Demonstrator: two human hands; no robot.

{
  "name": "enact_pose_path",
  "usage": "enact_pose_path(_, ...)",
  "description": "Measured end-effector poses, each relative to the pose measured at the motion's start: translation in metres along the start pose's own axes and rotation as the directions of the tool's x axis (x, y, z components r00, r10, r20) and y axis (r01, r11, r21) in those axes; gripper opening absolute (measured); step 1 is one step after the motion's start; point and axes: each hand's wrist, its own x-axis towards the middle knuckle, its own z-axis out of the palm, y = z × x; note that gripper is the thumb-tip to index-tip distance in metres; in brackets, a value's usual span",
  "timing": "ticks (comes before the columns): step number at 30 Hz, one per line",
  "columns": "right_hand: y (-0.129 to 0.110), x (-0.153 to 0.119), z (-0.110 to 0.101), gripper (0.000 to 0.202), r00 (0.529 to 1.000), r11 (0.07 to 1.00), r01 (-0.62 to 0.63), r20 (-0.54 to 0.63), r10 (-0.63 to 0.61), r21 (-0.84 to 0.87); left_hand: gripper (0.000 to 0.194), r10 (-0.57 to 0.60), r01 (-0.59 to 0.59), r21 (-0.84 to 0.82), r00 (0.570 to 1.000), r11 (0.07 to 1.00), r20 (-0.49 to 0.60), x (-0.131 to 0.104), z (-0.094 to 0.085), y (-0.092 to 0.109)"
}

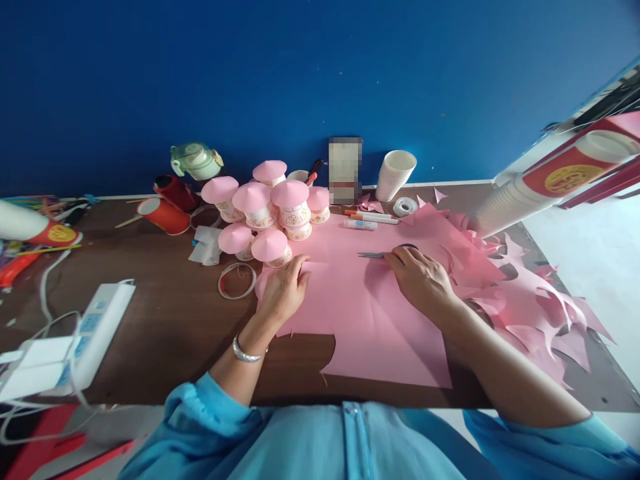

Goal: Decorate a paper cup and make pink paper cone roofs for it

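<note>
My left hand (286, 288) rests at the left edge of a large pink paper sheet (365, 313), thumb and forefinger apart. Part of a rounded pink paper piece (259, 284) shows beside it, mostly covered. Just beyond that hand stand several small patterned paper cups (299, 231) topped with pink paper cones (270, 245). Over the sheet, my right hand (423, 277) is closed on the handles of a pair of scissors (371, 255), whose blades point left. Its fingers partly hide the handles.
Pink paper scraps (540, 307) pile up on the right, below a stack of cups (540, 180). A glue stick (360, 225), markers (375, 218), white cup (395, 175) and phone (345, 170) are at the back. A tape roll (237, 281) and power strip (97, 333) lie left.
</note>
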Motion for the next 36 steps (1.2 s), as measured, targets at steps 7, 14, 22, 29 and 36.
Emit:
enact_pose_path(7, 0.004, 0.003, 0.005, 0.031, 0.999, 1.000, -0.014, -0.045, 0.014, -0.006, 0.029, 0.011, -0.011, 0.005, 1.000, 1.000, -0.003, 0.000, 0.000, 0.001)
enact_pose_path(14, 0.017, 0.005, 0.011, 0.028, 0.996, 0.998, -0.058, -0.066, 0.061, 0.040, 0.027, 0.087, -0.086, 0.021, 0.994, 0.996, -0.070, 0.001, 0.003, 0.001)
enact_pose_path(22, 0.026, 0.002, 0.020, 0.025, 0.981, 0.998, -0.057, -0.187, 0.056, 0.003, 0.028, 0.156, -0.155, 0.017, 0.977, 0.988, -0.148, 0.001, 0.003, 0.000)
enact_pose_path(29, 0.031, 0.003, 0.022, 0.027, 0.983, 0.997, -0.076, -0.166, 0.074, -0.010, 0.026, 0.153, -0.159, -0.019, 0.974, 0.987, -0.169, 0.001, 0.002, -0.001)
enact_pose_path(36, 0.038, 0.000, 0.023, 0.025, 0.974, 0.988, -0.149, -0.178, 0.140, -0.041, 0.026, 0.146, -0.144, 0.023, 0.978, 0.989, -0.147, 0.001, 0.005, -0.003)
